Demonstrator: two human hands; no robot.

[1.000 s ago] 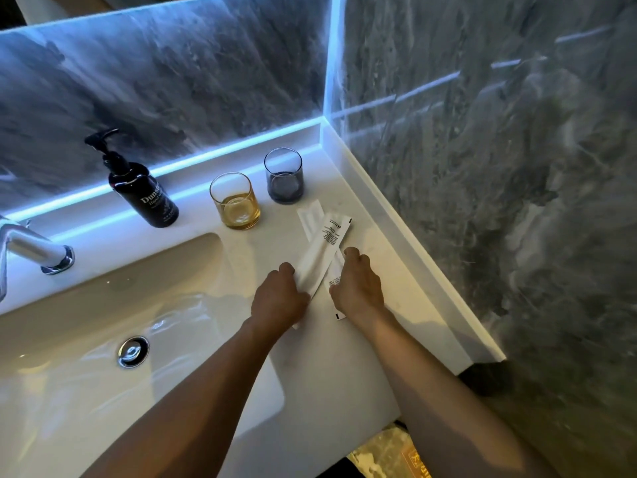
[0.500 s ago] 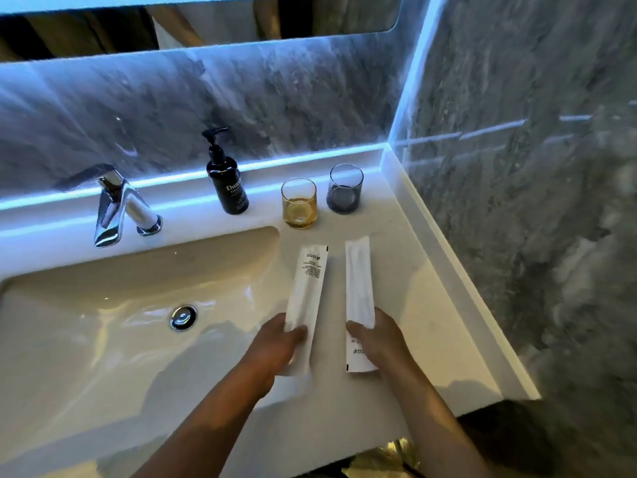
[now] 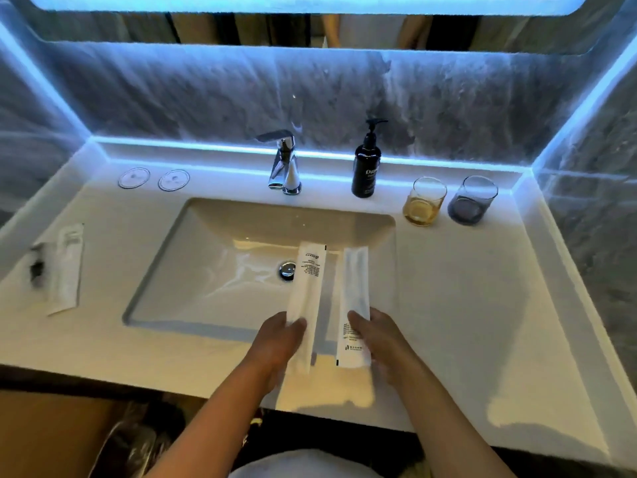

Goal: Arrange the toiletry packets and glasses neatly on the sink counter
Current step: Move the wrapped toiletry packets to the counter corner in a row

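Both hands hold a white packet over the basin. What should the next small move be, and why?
Probably carry both leftward: the left hand and right hand each grip a packet, and other packets already lie on the counter left of the basin.

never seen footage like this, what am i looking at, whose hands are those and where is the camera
There is no machine here. A person wears a wide-angle camera on the head, looking down at their own bare hands over a bathroom sink. The left hand holds one long white toiletry packet, and the right hand holds another, side by side above the basin. On the counter stand an amber glass, a grey glass, a dark pump bottle and the tap. More packets lie at far left.
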